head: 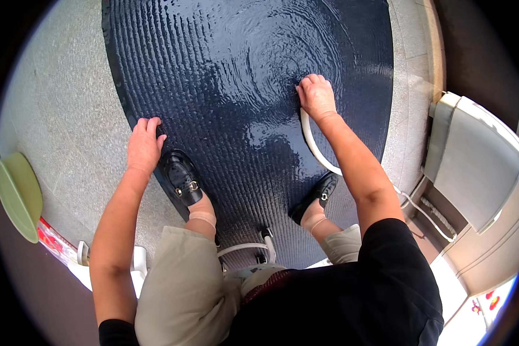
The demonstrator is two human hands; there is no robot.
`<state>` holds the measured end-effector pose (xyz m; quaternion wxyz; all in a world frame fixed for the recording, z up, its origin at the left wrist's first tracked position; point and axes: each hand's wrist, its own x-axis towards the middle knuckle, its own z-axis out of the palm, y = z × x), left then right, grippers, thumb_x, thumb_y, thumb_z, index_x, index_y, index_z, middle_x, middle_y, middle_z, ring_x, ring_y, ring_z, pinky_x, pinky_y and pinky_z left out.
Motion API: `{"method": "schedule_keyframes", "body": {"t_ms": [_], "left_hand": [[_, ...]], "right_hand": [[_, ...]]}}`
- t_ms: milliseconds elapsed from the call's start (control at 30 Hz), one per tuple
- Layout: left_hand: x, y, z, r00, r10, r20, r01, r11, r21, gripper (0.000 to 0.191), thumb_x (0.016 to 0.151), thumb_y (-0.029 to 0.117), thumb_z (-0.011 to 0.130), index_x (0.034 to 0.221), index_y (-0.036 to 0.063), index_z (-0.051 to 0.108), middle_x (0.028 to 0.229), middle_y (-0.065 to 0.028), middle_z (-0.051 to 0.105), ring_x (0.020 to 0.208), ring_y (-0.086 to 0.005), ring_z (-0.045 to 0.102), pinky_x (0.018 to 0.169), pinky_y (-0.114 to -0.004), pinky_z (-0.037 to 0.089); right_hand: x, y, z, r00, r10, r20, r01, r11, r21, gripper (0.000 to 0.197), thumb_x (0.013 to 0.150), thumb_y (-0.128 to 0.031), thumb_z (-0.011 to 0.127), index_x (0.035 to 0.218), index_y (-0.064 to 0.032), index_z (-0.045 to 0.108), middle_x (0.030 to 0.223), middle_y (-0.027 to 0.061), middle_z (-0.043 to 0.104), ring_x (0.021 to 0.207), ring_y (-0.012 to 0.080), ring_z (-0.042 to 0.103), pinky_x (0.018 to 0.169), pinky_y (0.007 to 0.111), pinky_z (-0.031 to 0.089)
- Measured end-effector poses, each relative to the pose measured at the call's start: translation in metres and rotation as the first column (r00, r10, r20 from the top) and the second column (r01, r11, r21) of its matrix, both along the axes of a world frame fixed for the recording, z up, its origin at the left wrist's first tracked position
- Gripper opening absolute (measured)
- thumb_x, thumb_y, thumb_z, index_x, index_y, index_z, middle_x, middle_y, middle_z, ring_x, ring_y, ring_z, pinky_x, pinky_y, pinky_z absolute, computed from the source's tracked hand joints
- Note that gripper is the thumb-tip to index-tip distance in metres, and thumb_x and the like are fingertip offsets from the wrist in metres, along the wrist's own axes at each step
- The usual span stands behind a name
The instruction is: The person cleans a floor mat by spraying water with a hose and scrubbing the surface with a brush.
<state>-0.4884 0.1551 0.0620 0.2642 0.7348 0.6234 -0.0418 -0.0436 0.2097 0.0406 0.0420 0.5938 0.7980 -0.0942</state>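
My right hand (318, 97) grips the end of a white hose (315, 149) above a wet, dark ribbed mat (238, 173). Water ripples spread in curved rings over the mat just beyond this hand. From my fist the hose bends back and passes under my right forearm. My left hand (143, 145) hangs near the mat's left edge with its thumb apart and nothing in it. Under it, a black loafer (181, 177) with a metal buckle rests on the mat. The other black loafer (318, 194) stands on the mat's right side, near the hose.
Grey stone-like floor (73, 108) borders the mat. A green plastic basin (19, 197) leans at the left rim. On the right stands a pale box-like unit (475, 160), with a thin white tube (428, 214) below it. A white frame with dark casters (266, 244) sits behind my feet.
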Motion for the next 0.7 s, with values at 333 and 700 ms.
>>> {"method": "schedule_keyframes", "body": {"t_ms": [333,700], "left_hand": [[0.0,0.002,-0.001,1.0,0.018,-0.004,-0.018,0.999,-0.028,0.041,0.078,0.011,0.072,0.113,0.0102,0.051,0.107,-0.0135,0.051,0.102,-0.0353,0.055,0.087,-0.042,0.048],[0.001,0.005,0.001,1.0,0.026,-0.005,-0.026,0.999,-0.034,0.042,0.077,0.011,0.073,0.113,0.0103,0.051,0.105,-0.0132,0.052,0.101,-0.0341,0.055,0.087,-0.042,0.048]], "right_hand": [[0.032,0.014,-0.002,-0.381,-0.82,-0.427,0.303,0.326,-0.896,0.018,0.093,-0.026,0.06,0.09,-0.0084,0.064,0.088,0.0046,0.065,0.09,0.0194,0.061,0.083,0.035,0.049],[0.006,0.017,0.068,-0.363,-0.705,-0.609,0.206,0.577,-0.79,0.014,0.093,-0.021,0.061,0.087,-0.0097,0.065,0.094,0.0037,0.067,0.107,0.0196,0.06,0.1,0.037,0.041]]}}
